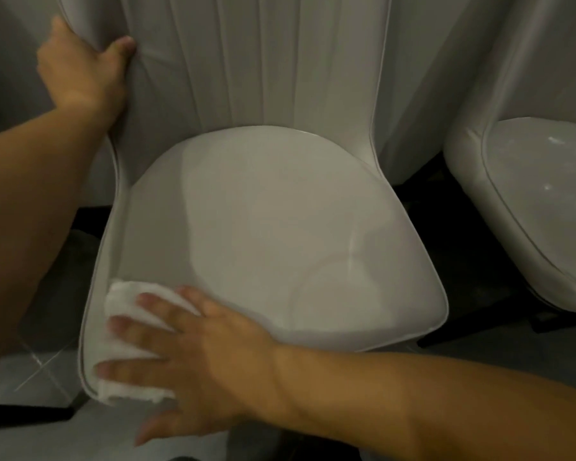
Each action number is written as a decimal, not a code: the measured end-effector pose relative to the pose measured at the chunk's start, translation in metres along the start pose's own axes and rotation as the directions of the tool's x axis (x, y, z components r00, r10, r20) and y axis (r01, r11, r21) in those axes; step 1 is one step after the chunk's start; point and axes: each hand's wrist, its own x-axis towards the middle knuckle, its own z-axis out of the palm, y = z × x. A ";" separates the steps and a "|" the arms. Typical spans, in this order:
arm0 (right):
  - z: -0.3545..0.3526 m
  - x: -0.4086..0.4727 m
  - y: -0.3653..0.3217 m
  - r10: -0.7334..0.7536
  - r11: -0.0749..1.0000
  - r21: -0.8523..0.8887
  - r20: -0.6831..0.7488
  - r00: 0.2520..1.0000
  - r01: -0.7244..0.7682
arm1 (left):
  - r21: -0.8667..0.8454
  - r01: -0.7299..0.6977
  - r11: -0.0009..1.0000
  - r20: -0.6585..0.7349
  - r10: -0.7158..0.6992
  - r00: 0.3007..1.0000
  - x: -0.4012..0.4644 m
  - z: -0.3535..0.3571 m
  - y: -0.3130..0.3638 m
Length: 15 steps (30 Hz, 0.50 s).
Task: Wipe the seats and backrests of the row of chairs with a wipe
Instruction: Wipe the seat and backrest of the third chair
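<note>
1. Two white chairs show in the row; the seat [263,234] of the nearer one is the landmark for everything below, and a second chair [539,207] stands just beside its right edge, a dark gap between them.
2. At the seat's front left corner lies the wipe [127,341], a bunched white cloth; the right hand [187,354] presses it flat, fingers spread wide over it and not curled round it, probably so the whole palm pushes the cloth across the surface.
3. Behind the seat rises the ribbed backrest [253,61]; the left hand [84,71] is closed over its left edge, thumb on the front face and fingers wrapped behind, which I judge is to steady the chair against the wiping pressure.
4. Faint curved sheen marks cross the seat's middle and right, so that part looks already wiped; the backrest shows no such marks that I can tell.
</note>
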 end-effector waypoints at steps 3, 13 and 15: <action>0.017 -0.063 0.027 0.113 0.990 0.088 -0.060 0.992 -0.107 | -0.055 0.088 0.995 0.026 -0.086 0.996 0.013 0.008 -0.012; 0.033 -0.226 0.145 0.123 0.987 0.105 0.004 0.992 -0.123 | 0.144 -0.022 0.989 0.006 0.021 1.000 0.005 0.004 -0.005; 0.033 -0.221 0.154 0.153 0.979 0.149 -0.068 0.986 -0.142 | 0.176 -0.015 0.984 0.009 0.013 1.000 0.002 0.002 -0.001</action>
